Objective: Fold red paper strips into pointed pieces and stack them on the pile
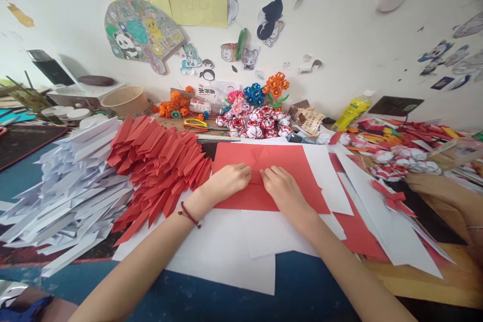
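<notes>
My left hand (234, 177) and my right hand (279, 186) face each other over a stack of red paper sheets (226, 198). Both hands are closed in a pinch on a small piece of red paper (257, 165) with creased, pointed edges. Red on red makes its exact outline hard to see. White paper sheets (222, 251) lie under the red stack and stick out around it. Left of my hands is a large heap of folded red paper strips (158, 161), beside a heap of folded white paper strips (83, 191).
Behind the sheets are red-and-white paper flowers (256, 123), yellow-handled pliers (195, 125) and a beige bowl (126, 100). A yellow bottle (352, 110) stands at the back right. Another person's arm (445, 191) reaches in from the right, near a red paper bow (393, 197).
</notes>
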A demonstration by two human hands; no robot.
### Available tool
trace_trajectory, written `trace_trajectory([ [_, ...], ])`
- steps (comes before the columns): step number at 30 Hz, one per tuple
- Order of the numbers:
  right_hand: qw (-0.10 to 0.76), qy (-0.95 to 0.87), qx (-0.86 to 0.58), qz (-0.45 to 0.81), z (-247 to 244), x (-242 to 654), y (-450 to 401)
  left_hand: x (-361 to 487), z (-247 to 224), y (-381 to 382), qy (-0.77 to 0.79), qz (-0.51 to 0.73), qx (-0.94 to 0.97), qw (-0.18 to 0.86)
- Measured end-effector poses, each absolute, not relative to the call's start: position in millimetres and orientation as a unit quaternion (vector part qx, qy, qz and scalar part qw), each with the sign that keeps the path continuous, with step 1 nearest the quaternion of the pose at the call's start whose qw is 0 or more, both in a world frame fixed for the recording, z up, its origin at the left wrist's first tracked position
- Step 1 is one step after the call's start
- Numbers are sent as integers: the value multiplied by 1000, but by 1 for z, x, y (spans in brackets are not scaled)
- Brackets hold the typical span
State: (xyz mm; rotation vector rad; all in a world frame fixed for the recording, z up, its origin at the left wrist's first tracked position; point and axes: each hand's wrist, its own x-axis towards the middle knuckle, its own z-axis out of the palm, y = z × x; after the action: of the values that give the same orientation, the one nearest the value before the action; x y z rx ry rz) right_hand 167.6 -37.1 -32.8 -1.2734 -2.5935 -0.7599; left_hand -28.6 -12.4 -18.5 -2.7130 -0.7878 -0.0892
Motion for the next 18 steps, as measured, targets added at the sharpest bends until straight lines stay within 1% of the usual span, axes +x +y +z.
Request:
trace_trajectory([
  [8,74,-864,-409,-284,-32,165,-41,-29,-18,-21,-345,-71,-932,85],
  [12,56,-876,-407,-251,-31,169,-41,-26,-19,-21,-352,-74,-930,79],
  [18,101,-879,-434,-172,-32,178,-40,-28,-15,-18,-360,-79,-928,52],
])
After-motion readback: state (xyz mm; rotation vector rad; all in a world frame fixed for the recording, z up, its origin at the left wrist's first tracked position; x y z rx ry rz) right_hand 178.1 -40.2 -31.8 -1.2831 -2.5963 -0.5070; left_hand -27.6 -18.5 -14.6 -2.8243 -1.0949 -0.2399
